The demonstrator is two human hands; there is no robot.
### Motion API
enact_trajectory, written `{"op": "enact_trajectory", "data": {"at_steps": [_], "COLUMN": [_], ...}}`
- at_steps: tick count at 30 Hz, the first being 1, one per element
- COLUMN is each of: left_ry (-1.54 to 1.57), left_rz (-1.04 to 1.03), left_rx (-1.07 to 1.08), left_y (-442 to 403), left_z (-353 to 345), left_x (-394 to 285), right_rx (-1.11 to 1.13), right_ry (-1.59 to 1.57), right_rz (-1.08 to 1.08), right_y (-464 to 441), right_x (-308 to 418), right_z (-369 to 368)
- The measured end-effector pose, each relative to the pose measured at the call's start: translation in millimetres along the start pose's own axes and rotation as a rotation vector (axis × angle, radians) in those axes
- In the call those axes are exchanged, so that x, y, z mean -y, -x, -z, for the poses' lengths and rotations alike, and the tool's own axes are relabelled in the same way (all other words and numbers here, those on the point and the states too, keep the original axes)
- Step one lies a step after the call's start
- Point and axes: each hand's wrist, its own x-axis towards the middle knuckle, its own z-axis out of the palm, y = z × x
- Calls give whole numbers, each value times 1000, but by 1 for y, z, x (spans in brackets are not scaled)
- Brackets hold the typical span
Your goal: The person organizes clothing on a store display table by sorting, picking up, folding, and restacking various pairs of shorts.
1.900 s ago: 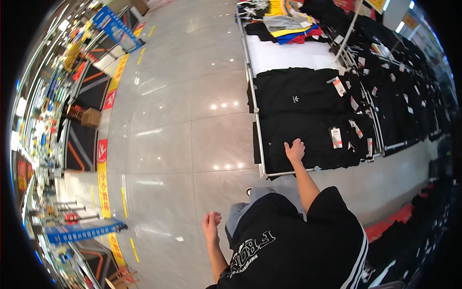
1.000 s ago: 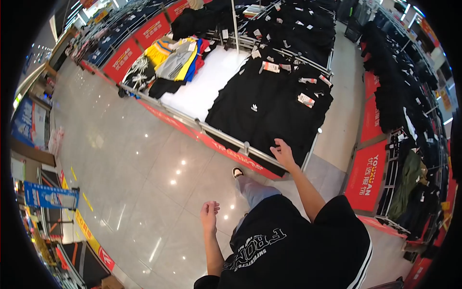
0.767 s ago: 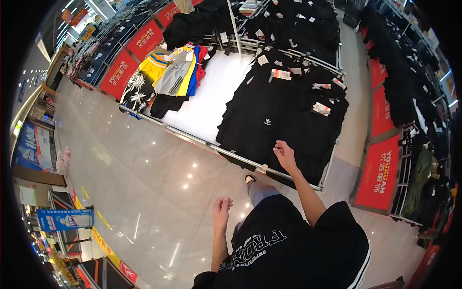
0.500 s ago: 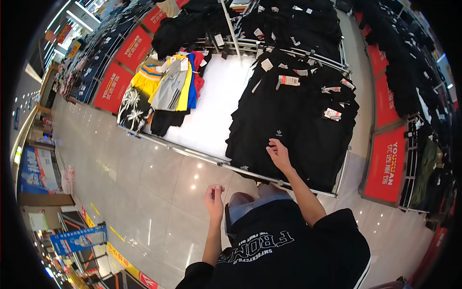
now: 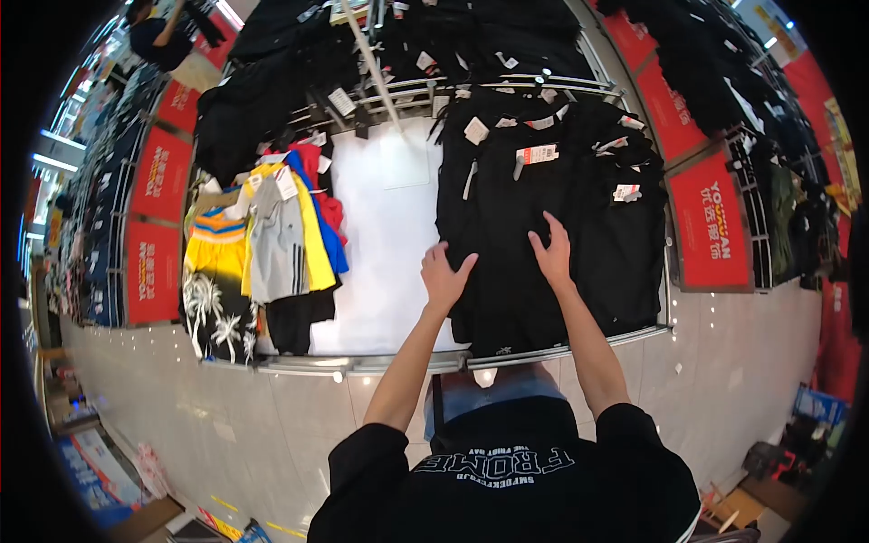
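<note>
Black garments with white price tags lie in flat, overlapping piles (image 5: 597, 244) on the right half of the display table. My left hand (image 5: 445, 279) is at the left edge of the nearest pile, thumb and fingers apart, with nothing in it. Over the middle of the same pile is my right hand (image 5: 553, 253), fingers spread and also holding nothing. Whether either hand touches the cloth I cannot tell. A red-and-white price tag (image 5: 538, 155) lies above my right hand. Left of the white board (image 5: 385, 235) are several colourful shorts (image 5: 276, 231), in yellow, grey and blue.
A metal rail (image 5: 407, 364) runs along the table's front edge, close to my body. A white pole (image 5: 369, 59) rises at the back, among more black clothes (image 5: 507, 41). Red sign panels (image 5: 712, 222) flank both aisles. Another person (image 5: 161, 41) stands at far left, holding dark cloth.
My view has turned left and I am closer to the table. My left hand has come up from beside my body to the black pile, and both hands are now over it.
</note>
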Motion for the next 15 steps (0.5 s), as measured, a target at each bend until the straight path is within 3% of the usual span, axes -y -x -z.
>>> {"op": "enact_trajectory", "data": {"at_steps": [1, 2, 4, 6, 9, 13, 15], "left_ry": [-195, -191, -187, -271, -175, -98, -122], "left_rz": [-99, -103, 2, 34, 192, 63, 6], "left_rx": [-90, -69, -188, -198, -97, -145, -192], "left_y": [-16, -32, -60, -78, -91, -94, -97], "left_z": [-16, -31, -59, -74, -86, -86, -80], "left_x": [-3, -3, -1, 8, 20, 36, 45], "right_rx": [11, 22, 51, 69, 96, -4, 87], "right_ry": [-58, -121, -91, 275, 269, 314, 261], "right_rz": [-43, -89, -82, 202, 189, 149, 91], "right_y": [-15, -27, -42, -52, -44, -36, -35], "right_x": [0, 0, -11, -20, -30, -17, -11], "right_z": [1, -1, -9, -23, -60, -93, -106]}}
